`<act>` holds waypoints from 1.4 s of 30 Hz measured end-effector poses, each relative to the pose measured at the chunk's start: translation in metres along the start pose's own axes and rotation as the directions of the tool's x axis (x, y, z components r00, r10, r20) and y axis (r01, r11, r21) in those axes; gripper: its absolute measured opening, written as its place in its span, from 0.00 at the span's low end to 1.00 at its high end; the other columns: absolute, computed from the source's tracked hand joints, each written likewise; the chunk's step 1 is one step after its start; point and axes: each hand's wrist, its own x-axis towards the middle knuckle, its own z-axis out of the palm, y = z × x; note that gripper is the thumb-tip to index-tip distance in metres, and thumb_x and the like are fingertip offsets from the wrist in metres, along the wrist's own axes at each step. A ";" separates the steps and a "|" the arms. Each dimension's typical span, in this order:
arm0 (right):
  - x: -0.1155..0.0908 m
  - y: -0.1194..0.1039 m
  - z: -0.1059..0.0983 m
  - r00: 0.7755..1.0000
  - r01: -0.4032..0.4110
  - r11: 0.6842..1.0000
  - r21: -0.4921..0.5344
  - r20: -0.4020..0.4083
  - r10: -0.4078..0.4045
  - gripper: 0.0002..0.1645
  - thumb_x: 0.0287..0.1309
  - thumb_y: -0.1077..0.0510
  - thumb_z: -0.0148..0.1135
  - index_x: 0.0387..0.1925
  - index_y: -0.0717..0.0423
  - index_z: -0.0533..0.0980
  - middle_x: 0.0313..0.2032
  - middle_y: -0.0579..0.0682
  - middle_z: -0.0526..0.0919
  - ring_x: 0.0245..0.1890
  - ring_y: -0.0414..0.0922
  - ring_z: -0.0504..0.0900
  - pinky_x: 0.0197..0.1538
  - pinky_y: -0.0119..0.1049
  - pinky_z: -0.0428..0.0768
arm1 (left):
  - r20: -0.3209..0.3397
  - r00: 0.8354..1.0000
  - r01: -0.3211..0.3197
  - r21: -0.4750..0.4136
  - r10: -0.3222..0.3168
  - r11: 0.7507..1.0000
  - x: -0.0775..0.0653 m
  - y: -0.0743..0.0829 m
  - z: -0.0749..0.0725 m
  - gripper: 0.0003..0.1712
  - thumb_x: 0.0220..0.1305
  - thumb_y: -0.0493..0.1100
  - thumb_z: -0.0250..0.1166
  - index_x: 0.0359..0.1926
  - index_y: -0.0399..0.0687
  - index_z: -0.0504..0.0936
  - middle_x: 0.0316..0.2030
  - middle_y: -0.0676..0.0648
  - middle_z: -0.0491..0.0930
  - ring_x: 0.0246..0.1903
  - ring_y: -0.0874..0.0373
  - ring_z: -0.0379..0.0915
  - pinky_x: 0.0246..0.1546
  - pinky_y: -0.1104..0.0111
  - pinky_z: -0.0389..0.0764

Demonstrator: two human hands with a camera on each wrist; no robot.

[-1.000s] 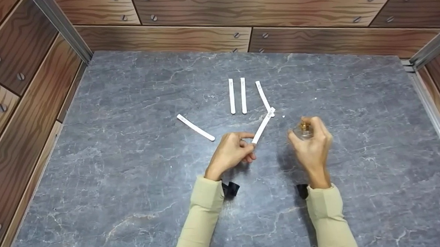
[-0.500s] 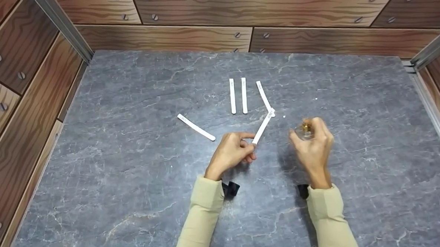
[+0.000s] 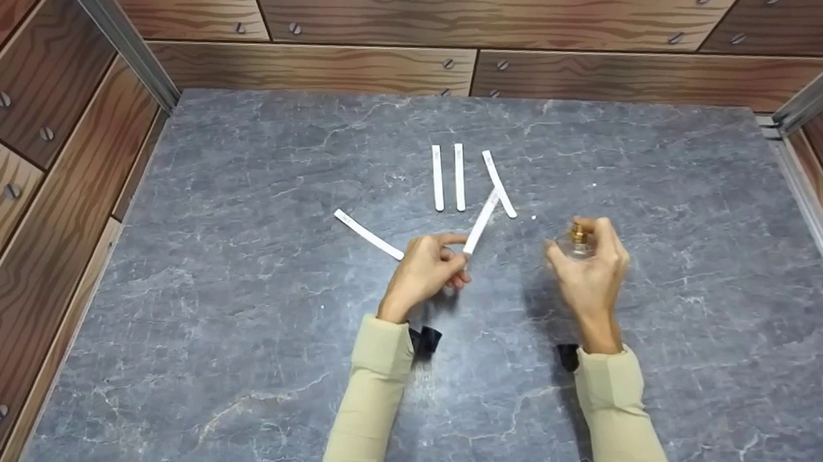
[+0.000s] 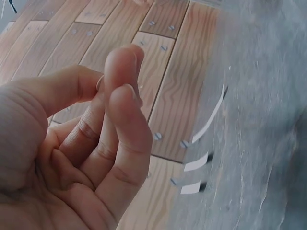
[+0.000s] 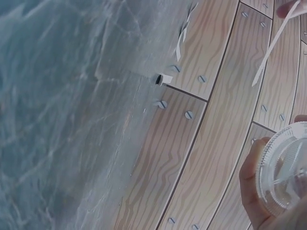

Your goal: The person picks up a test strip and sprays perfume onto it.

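My left hand (image 3: 423, 268) pinches the near end of a white perfume test strip (image 3: 481, 223) between thumb and fingers. The strip's far end points up and right, crossing in front of another strip (image 3: 490, 166) in the head view. To the right, my right hand (image 3: 592, 278) grips a clear glass perfume bottle (image 3: 579, 246) with a gold spray neck, a finger over its top. In the right wrist view the bottle's ribbed round glass (image 5: 274, 167) shows between the fingers, apart from the held strip (image 5: 273, 45). The left wrist view hides the held strip behind the fingers.
Two upright strips (image 3: 438, 178) lie side by side on the grey marbled table (image 3: 249, 321) beyond the hands. A slanted strip (image 3: 366, 233) lies left, its near end by the left hand. Wood-patterned panels (image 3: 374, 14) enclose the table.
My left hand has shifted slightly left and away from me with the test strip, widening the gap to the bottle. The right hand keeps its grip and has barely moved.
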 end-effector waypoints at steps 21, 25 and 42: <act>0.000 0.003 0.001 0.999 -0.032 0.999 0.021 -0.009 0.032 0.24 0.35 0.78 0.77 0.39 0.72 0.78 0.32 0.61 0.84 0.33 0.40 0.77 0.41 0.23 0.75 | -0.166 0.985 0.022 -0.070 -0.034 0.997 0.033 -0.014 -0.036 0.20 0.69 0.28 0.59 0.60 0.24 0.76 0.17 0.47 0.80 0.14 0.65 0.75 0.18 0.72 0.82; 0.000 0.003 0.001 0.999 -0.040 0.999 0.033 -0.010 0.040 0.24 0.35 0.78 0.77 0.39 0.72 0.78 0.32 0.60 0.84 0.32 0.38 0.77 0.40 0.22 0.76 | -0.199 0.979 0.020 -0.113 -0.042 0.993 0.038 -0.018 -0.037 0.19 0.68 0.27 0.58 0.59 0.24 0.76 0.15 0.50 0.77 0.12 0.66 0.73 0.16 0.73 0.80; 0.000 0.004 0.001 0.999 -0.045 0.998 0.041 0.012 0.045 0.24 0.35 0.79 0.75 0.39 0.74 0.76 0.32 0.61 0.83 0.34 0.35 0.77 0.42 0.24 0.77 | -0.326 0.938 0.056 -0.185 -0.115 0.981 0.053 -0.033 -0.040 0.18 0.69 0.28 0.58 0.58 0.25 0.77 0.13 0.51 0.76 0.10 0.67 0.71 0.12 0.78 0.73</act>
